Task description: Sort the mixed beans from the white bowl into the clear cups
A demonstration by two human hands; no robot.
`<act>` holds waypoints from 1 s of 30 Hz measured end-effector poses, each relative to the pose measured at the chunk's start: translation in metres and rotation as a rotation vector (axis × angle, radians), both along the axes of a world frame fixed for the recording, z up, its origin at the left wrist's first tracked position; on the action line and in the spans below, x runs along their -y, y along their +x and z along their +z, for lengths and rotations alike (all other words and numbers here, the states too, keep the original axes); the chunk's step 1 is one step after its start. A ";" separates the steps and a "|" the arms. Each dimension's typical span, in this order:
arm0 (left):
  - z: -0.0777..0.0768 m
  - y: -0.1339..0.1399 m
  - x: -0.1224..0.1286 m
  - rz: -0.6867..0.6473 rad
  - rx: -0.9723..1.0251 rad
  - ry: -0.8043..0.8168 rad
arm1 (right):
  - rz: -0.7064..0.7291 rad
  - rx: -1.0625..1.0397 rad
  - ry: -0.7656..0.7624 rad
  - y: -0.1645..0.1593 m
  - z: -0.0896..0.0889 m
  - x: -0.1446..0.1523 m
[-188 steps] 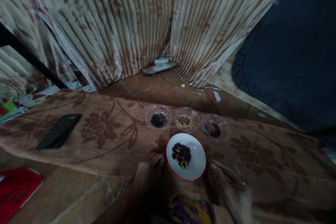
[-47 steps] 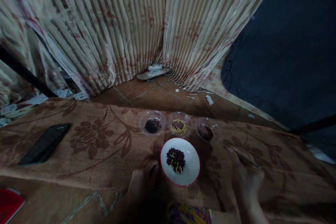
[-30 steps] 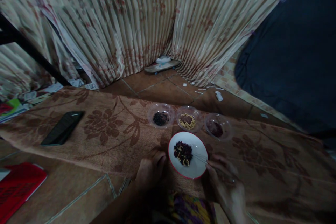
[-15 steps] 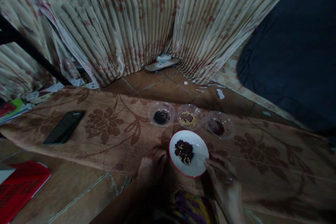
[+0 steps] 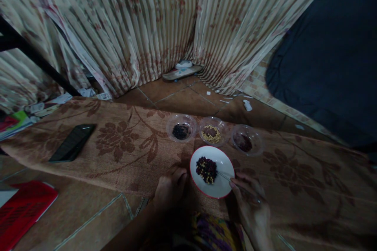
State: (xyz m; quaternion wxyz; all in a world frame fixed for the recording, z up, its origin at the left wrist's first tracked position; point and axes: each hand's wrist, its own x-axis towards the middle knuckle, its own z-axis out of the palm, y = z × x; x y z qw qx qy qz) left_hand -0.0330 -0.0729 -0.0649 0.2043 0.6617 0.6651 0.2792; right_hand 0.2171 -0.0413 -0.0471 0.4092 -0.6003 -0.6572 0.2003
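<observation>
The right hand (image 5: 252, 200) is clamping its fingers on tweezers (image 5: 224, 174) by the mixed beans (image 5: 206, 170) in the red-rimmed bowl (image 5: 213, 191), a light squeeze probably serving best, while the left hand (image 5: 169, 186) is resting curled just left, its grip unclear

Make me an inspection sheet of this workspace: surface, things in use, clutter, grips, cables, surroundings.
Surface: brown floral cloth, slightly creased
Job's things: red-rimmed white bowl holding mixed pieces; beyond it, three clear dishes with black, yellow and dark red pieces, left to right
Clutter: phone-like slab on the cloth; white scraps on the floor
Grips: right grip holds a thin tool over the bowl; left grip curled beside it, contents hidden
Cables: nothing seen
Surroundings: striped curtains, skateboard, tiled floor
</observation>
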 end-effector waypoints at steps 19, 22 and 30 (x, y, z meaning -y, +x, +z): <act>0.002 0.001 0.000 0.013 0.007 0.020 | 0.003 0.007 -0.023 -0.001 -0.002 -0.001; 0.001 0.000 0.000 0.000 0.000 0.024 | -0.001 -0.003 -0.031 -0.001 -0.003 -0.001; 0.001 -0.001 -0.001 -0.003 0.008 0.019 | -0.073 -0.037 -0.002 0.001 0.009 -0.002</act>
